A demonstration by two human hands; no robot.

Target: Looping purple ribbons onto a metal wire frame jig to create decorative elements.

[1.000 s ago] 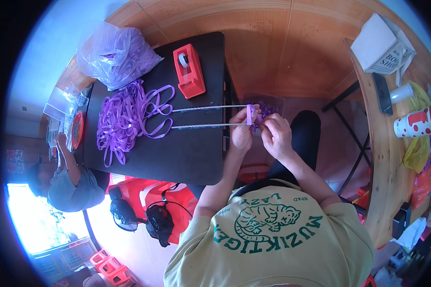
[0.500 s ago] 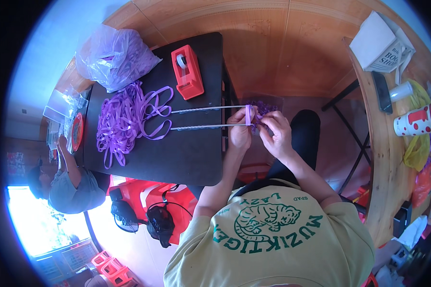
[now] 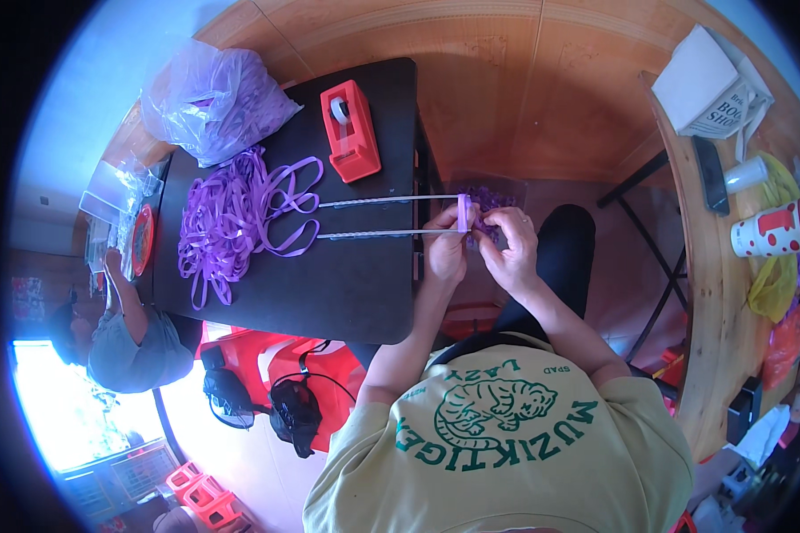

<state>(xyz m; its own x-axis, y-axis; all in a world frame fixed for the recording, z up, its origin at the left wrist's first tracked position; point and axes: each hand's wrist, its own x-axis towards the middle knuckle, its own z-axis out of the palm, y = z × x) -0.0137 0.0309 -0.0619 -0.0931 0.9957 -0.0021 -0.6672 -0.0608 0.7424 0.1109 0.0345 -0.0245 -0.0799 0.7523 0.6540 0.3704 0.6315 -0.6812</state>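
Two thin metal rods (image 3: 378,234) run side by side from the black table past its right edge. Around their tips a purple ribbon (image 3: 463,213) is looped. My left hand (image 3: 445,251) is closed on that ribbon just at the rod ends. Close on its right, my right hand (image 3: 512,250) pinches the ribbon between thumb and fingers; the exact grip is partly hidden. On the table, a loose heap of purple ribbon (image 3: 222,218) trails strands toward the rods. More purple pieces (image 3: 489,197) show in a clear bag behind my hands.
The black table (image 3: 347,293) holds a red tape dispenser (image 3: 351,133) and a plastic bag of purple ribbon (image 3: 218,102). A wooden table (image 3: 704,338) at right carries a phone (image 3: 709,173), a spotted cup (image 3: 767,233) and a white paper bag (image 3: 702,84). Another person (image 3: 138,346) sits at left.
My right hand has shifted slightly left, its fingers drawing closer to the left hand and the ribbon loop. The left hand keeps its place at the rod ends.
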